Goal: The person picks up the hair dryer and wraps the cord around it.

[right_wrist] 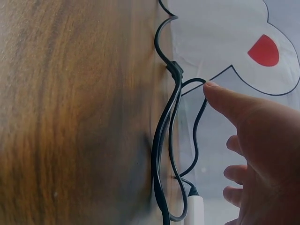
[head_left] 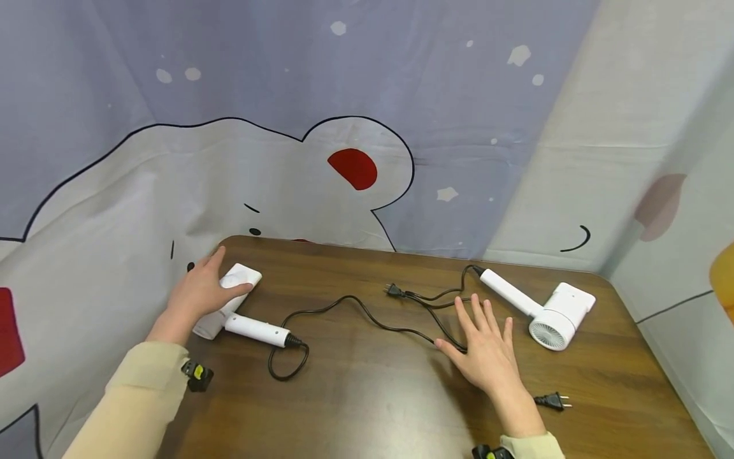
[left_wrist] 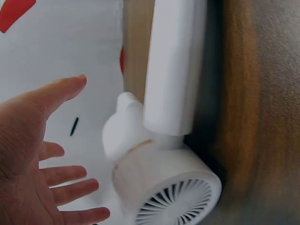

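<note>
A white hair dryer point(head_left: 256, 329) lies at the left of the table, its handle pointing right. My left hand point(head_left: 197, 290) is spread over its head and hides part of it. In the left wrist view, the fingers are apart from the hair dryer point(left_wrist: 168, 75), whose round fan grille shows. My right hand point(head_left: 487, 354), fingers spread, hovers by the black cords point(head_left: 436, 309) in the right half. The right wrist view shows those cords point(right_wrist: 161, 140) beside the thumb, with no grip on them. A second white hair dryer point(head_left: 562, 315) lies farther right.
One black two-pin plug point(head_left: 394, 291) lies at the middle back; another plug point(head_left: 552, 401) lies right of my right wrist. The left dryer's cord point(head_left: 350, 298) winds across the brown wooden table point(head_left: 321, 414). A patterned cloth point(head_left: 275, 172) hangs behind and along the sides.
</note>
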### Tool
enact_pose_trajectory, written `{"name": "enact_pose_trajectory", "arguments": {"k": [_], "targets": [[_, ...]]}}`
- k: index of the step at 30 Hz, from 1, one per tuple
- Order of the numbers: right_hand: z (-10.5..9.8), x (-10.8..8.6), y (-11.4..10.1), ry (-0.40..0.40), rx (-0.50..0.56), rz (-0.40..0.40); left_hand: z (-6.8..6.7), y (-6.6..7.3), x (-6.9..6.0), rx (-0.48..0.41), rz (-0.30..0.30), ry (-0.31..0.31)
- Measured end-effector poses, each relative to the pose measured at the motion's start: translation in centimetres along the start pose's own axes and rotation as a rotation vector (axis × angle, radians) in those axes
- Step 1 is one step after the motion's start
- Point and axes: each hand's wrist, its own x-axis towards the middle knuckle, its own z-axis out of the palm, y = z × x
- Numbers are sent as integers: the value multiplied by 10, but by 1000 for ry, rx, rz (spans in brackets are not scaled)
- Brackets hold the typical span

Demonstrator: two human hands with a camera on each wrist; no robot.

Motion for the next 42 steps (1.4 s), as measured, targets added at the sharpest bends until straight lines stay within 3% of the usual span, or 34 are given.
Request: {"name": "enact_pose_trajectory", "arguments": {"k": [12, 30, 42], "targets": [[1, 0, 0, 3, -3, -6, 7, -11, 9, 14, -71, -86], [3, -1, 0, -7, -3, -6, 20, -15, 17, 62, -91, -120], [3, 0, -3, -4, 0, -5, 17, -12, 15, 57, -76, -102]]}}
